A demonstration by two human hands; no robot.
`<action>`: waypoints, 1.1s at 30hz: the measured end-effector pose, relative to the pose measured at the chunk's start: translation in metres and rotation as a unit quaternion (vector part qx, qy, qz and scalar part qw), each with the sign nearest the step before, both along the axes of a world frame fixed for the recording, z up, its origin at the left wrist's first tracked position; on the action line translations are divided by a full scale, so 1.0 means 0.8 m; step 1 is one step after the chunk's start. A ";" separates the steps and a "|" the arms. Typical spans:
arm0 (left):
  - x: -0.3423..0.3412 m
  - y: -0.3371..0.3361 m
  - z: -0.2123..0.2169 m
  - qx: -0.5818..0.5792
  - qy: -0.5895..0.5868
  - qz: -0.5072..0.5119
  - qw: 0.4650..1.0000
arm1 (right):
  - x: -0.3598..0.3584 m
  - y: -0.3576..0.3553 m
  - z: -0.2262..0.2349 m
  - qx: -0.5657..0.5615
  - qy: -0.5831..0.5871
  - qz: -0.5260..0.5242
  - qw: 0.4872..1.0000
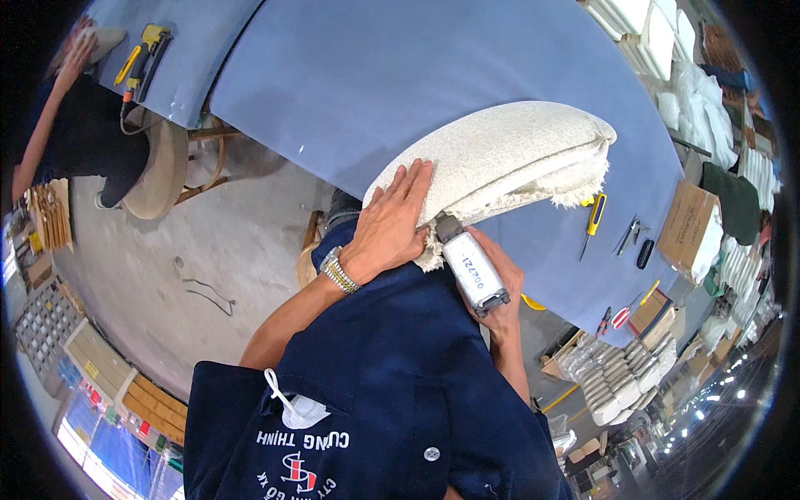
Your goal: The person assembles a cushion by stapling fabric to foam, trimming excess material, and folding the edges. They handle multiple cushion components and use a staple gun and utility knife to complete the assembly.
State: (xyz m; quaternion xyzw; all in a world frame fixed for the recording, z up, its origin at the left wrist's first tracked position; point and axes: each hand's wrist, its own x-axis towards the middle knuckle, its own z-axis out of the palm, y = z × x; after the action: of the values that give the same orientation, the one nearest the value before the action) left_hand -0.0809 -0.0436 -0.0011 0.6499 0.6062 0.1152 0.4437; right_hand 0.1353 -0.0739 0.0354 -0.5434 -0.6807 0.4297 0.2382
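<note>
A cream, fuzzy upholstered cushion (500, 154) stands tilted on the blue-covered worktable (400, 75), its frayed fabric edge hanging at the underside. My left hand (392, 221) lies flat with spread fingers on the cushion's near face, a metal watch on the wrist. My right hand (498, 279) grips a grey pneumatic staple gun (471, 271) whose nose is pushed into the cushion's lower corner. My dark blue shirt fills the lower middle of the view.
A yellow-handled screwdriver (593, 218), pliers and small tools lie on the table's right end. A second blue table holds a yellow tool (143, 52) beside another person (79, 125). Cardboard boxes, stacked white cushions and bagged parts crowd the right; concrete floor lies left.
</note>
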 end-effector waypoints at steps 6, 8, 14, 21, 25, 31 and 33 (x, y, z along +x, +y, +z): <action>0.006 -0.006 -0.007 0.019 0.020 0.004 1.000 | -0.011 0.009 0.009 -0.084 -0.006 -0.027 0.996; 0.008 -0.008 -0.011 0.036 0.032 -0.001 0.999 | -0.016 0.005 0.008 -0.079 -0.013 -0.028 0.996; 0.005 -0.012 -0.018 0.057 0.024 0.001 0.998 | -0.016 -0.012 0.002 -0.055 -0.050 -0.032 0.997; 0.005 -0.014 -0.015 0.066 0.018 -0.001 0.998 | -0.012 -0.018 -0.002 -0.009 -0.035 -0.003 0.999; 0.012 -0.016 -0.018 0.063 0.048 0.000 0.997 | -0.017 -0.016 0.003 -0.072 -0.013 -0.026 0.997; 0.002 -0.007 -0.006 0.049 0.001 -0.006 0.999 | -0.028 -0.015 -0.004 -0.053 0.015 -0.056 0.997; -0.013 -0.003 -0.009 0.065 -0.058 0.001 0.996 | -0.034 -0.015 -0.005 -0.035 0.011 -0.051 0.998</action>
State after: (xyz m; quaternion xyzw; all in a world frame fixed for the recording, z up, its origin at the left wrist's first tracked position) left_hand -0.0912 -0.0463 -0.0085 0.6688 0.5717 0.1919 0.4347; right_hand 0.1080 -0.0863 0.0311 -0.5807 -0.6342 0.4465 0.2475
